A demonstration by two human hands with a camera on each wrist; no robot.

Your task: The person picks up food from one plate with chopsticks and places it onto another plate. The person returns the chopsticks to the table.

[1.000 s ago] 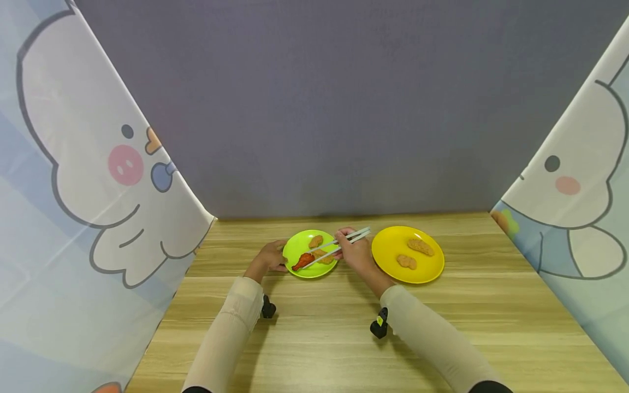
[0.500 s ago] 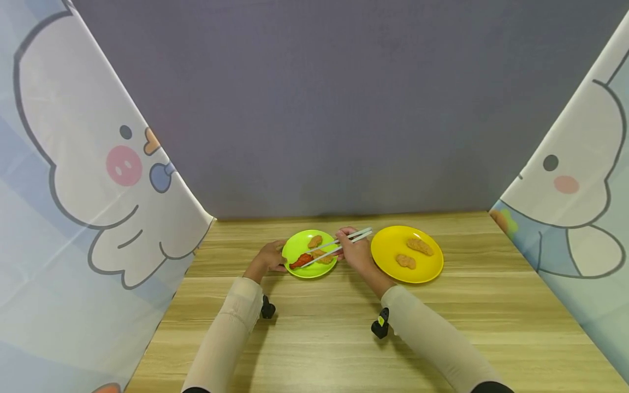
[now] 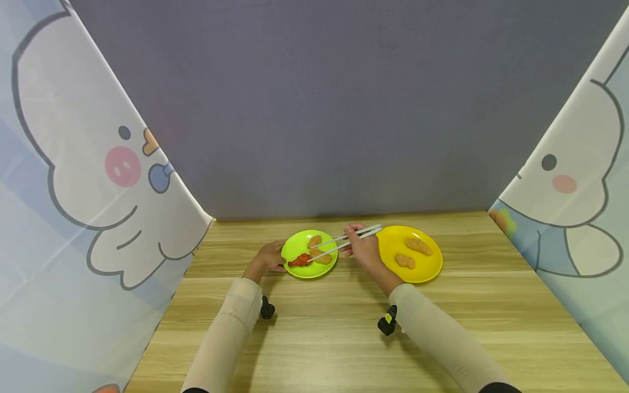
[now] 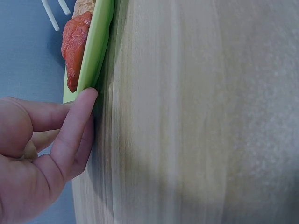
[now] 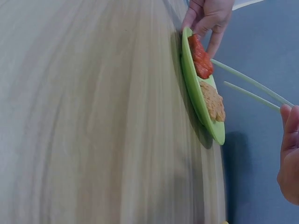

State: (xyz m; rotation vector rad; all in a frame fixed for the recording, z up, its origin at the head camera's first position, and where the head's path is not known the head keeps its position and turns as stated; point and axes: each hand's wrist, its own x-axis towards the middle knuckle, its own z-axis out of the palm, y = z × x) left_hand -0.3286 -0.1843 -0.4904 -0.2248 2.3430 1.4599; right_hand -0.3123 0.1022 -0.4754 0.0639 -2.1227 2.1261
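Observation:
My left hand pinches the left rim of a lime-green plate on the table; the left wrist view shows fingertips at its edge. On that plate lie a red drumstick and two golden fried chicken pieces, a smaller one behind and a larger one at right. My right hand grips a pair of white chopsticks, tips apart. In the right wrist view the chopstick tips are above the food, apart from it. The drumstick is clear in the left wrist view.
Right of my right hand, a yellow plate holds a long fried piece and a small nugget. The wood-grain table ends at a grey back panel. Cartoon-printed panels stand at both sides.
My right hand has moved to the right, drawing the chopstick tips back from the drumstick. The drumstick has turned slightly and lies a little further left. My left hand stays at the rim.

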